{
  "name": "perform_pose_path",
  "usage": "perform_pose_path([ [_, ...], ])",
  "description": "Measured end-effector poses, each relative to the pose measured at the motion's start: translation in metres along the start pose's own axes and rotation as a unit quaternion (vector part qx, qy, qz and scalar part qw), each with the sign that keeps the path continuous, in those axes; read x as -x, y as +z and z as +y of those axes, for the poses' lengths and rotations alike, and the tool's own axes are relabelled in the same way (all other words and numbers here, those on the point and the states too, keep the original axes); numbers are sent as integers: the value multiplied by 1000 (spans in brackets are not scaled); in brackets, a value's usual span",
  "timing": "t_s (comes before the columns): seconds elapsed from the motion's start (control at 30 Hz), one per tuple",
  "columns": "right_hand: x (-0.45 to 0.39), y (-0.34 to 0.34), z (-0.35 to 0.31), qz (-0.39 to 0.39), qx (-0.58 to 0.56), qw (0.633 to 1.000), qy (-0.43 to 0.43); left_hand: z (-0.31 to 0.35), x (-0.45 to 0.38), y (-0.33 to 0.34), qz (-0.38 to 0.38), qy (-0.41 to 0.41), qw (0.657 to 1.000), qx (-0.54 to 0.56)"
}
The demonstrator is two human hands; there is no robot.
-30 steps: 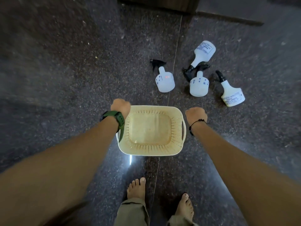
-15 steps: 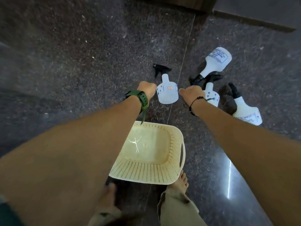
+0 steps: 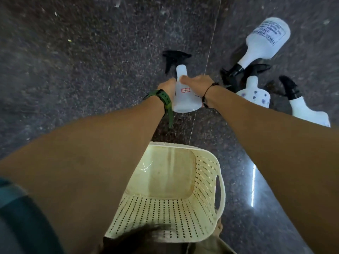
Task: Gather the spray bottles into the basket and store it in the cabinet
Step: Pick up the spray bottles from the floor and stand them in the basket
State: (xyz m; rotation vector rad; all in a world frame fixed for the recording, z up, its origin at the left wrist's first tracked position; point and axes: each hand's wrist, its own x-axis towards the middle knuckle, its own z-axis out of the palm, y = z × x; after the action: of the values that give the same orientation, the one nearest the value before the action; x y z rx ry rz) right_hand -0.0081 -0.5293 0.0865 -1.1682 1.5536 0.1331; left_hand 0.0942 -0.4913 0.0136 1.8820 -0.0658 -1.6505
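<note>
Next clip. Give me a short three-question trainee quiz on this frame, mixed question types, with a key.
1. True or false: the basket already holds a spray bottle.
2. How many spray bottles are in view on the floor? A) three B) four C) five
3. Fill in: both hands meet at the bottle with the small ____ sticker.

Key
1. False. The basket holds nothing.
2. B. The red-sticker bottle, the large labelled bottle lying down, the blue-dotted bottle and the one at the right edge.
3. Red. The left hand is at its left side, the right hand over its shoulder.
</note>
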Motion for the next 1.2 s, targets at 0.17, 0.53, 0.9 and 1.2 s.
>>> perform_pose_path([
  [0.17,19,7,0,-16,-63,996,-55,13,46,-18,-42,-32,997,60],
  [0.53,166,26,-69,119,-275,939,-168,58,210,-92,-180,-3,967,181],
  [0.9,285,112,-50,220,-219,950,38,-33,297,-142,-79,51,972,214],
  [1.2,243,145,53,132,-422,896,45,-127,258,-118,-8,47,988,144],
])
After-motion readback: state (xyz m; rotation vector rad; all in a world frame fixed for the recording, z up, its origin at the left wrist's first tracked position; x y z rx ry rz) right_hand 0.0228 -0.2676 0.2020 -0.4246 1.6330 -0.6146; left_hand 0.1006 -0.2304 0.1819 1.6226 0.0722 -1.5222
